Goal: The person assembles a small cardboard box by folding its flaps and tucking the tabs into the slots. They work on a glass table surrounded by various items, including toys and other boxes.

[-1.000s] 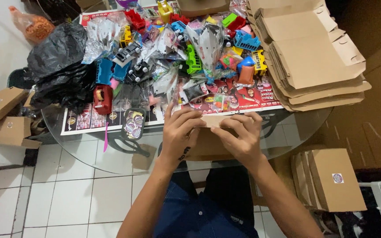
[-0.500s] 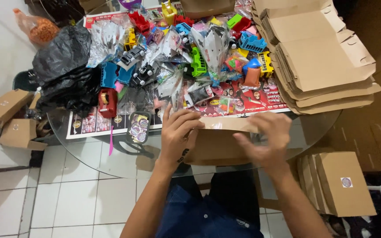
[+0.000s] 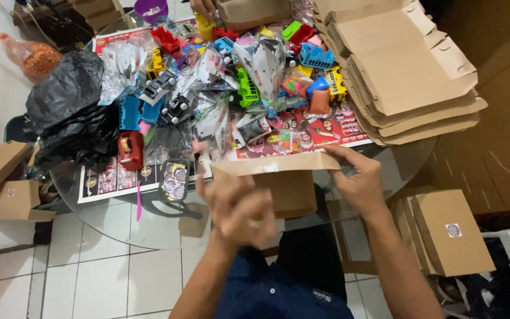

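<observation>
At lower centre of the frame a small brown cardboard box [image 3: 284, 183] sits at the near edge of a round glass table [image 3: 149, 227], its lid flap raised toward the camera. The right hand [image 3: 358, 183] grips the box's right end, thumb along the upper flap edge and fingers curled around the side. The left hand [image 3: 237, 210] is in front of the box's left portion and blurred by motion; its fingers appear loosely curled, but whether they grasp the cardboard cannot be told. The box interior is hidden by the flap, so its contents cannot be told. At upper right of the frame a stack of flat, unfolded cardboard boxes [image 3: 408, 77] lies on the table edge. Across the upper centre a heap of small plastic toys in clear wrappers [image 3: 237, 77] covers a printed sheet. Just left of the box a strip of round stickers [image 3: 175, 180] lies on the glass. At left a black plastic bag [image 3: 66, 112] slumps on the table. On the tiled floor at lower right stand closed brown boxes with round stickers [image 3: 450, 233]; at far left two more closed boxes [image 3: 1, 177] rest on the floor.
</observation>
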